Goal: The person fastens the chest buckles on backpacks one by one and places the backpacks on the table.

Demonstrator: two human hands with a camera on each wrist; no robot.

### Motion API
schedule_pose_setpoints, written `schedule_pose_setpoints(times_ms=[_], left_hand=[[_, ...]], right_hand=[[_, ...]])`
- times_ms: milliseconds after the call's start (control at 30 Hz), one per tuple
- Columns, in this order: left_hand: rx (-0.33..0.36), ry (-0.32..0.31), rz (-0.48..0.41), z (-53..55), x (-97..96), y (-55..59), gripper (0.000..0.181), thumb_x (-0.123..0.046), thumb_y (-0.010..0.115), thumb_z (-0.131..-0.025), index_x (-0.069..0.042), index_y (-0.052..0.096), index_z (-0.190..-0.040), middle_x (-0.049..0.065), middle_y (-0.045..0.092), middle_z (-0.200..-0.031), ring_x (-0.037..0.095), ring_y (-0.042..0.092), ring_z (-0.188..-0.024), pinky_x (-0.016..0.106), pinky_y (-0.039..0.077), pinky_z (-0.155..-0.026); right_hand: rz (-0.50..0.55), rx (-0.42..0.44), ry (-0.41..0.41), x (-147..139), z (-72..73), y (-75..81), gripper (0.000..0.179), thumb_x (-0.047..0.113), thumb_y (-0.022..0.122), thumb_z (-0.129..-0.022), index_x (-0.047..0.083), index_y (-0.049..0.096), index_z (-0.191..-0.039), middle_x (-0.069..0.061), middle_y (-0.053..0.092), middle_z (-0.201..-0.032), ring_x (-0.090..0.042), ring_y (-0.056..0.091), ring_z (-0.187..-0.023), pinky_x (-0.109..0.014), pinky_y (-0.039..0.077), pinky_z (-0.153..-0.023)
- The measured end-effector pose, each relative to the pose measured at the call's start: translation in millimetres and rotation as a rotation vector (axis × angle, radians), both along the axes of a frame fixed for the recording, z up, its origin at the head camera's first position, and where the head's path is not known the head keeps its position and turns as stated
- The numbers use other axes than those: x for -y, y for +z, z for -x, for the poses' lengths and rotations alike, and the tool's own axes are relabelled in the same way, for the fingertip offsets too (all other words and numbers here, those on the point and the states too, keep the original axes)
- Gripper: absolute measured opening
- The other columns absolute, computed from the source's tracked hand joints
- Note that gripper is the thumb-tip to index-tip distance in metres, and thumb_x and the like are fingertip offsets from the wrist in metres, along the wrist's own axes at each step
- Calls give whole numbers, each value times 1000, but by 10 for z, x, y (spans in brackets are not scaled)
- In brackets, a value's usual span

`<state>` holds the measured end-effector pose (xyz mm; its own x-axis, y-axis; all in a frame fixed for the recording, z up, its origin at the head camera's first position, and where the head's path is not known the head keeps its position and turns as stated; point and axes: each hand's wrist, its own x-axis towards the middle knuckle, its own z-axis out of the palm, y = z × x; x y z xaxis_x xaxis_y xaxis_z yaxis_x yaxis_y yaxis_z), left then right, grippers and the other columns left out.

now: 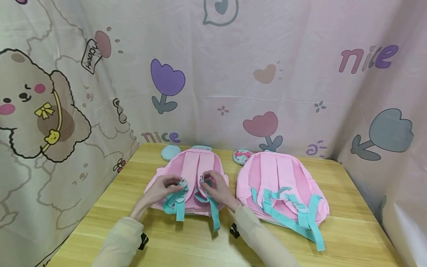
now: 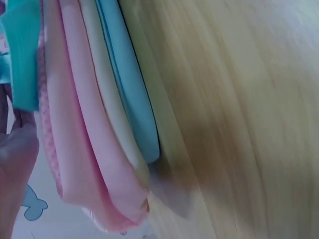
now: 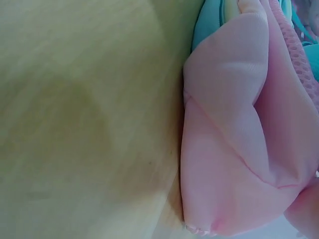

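A pink backpack lies on the table with its shoulder straps facing up. My left hand pinches a small whitish buckle piece on a teal webbing strap. On the other shoulder strap, my right hand pinches a second whitish buckle piece, with a teal strap hanging below it. The two pieces are apart. In the left wrist view, the left hand is beside the teal strap. The right wrist view mostly shows the backpack's pink side.
Another pink backpack with teal straps lies to the right on the wooden table. Behind the bags are a light-blue round piece and a round piece with a pink picture. Printed curtains surround the back and sides.
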<state>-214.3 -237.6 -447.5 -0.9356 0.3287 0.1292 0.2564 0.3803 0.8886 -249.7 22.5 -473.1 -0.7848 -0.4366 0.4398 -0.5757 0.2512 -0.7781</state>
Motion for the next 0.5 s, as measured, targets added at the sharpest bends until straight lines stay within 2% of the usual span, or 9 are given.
schedule_pose_setpoints(times_ms=[67,133,267,367,500], left_hand=[[-22,6,-2,8,-46,-10,33,-15,70,-94,1,66,-122,20,71,-117,1,65,-100,17,52,-89],[-27,-16,-11,22,-87,-25,32,-16,67,-97,0,65,-125,20,70,-119,2,66,-101,17,52,-90],[8,-70,-27,61,-138,-84,34,-20,59,-102,-3,60,-132,21,68,-120,7,67,-101,18,53,-88],[22,-93,-28,93,-125,-156,34,-20,55,-105,-4,58,-134,22,68,-116,8,66,-99,18,53,-87],[39,-122,-24,127,-82,-264,35,-18,51,-106,-1,56,-137,23,67,-118,2,64,-100,16,52,-89]], right_hand=[[-13,-37,5,2,15,-15,21,7,67,-93,2,63,-113,-15,67,-108,-29,60,-108,-43,50,-101],[-41,-77,0,-3,23,-43,21,7,67,-93,3,63,-113,-13,68,-106,-27,59,-103,-38,49,-95],[-93,-150,4,-18,40,-109,21,10,69,-92,4,65,-112,-12,68,-98,-25,53,-90,-29,42,-83],[-123,-164,12,-28,43,-138,21,13,72,-91,5,67,-111,-11,69,-93,-23,50,-85,-26,37,-79],[-163,-139,24,-39,46,-162,22,14,74,-90,5,70,-109,-10,69,-91,-21,50,-85,-24,37,-80]])
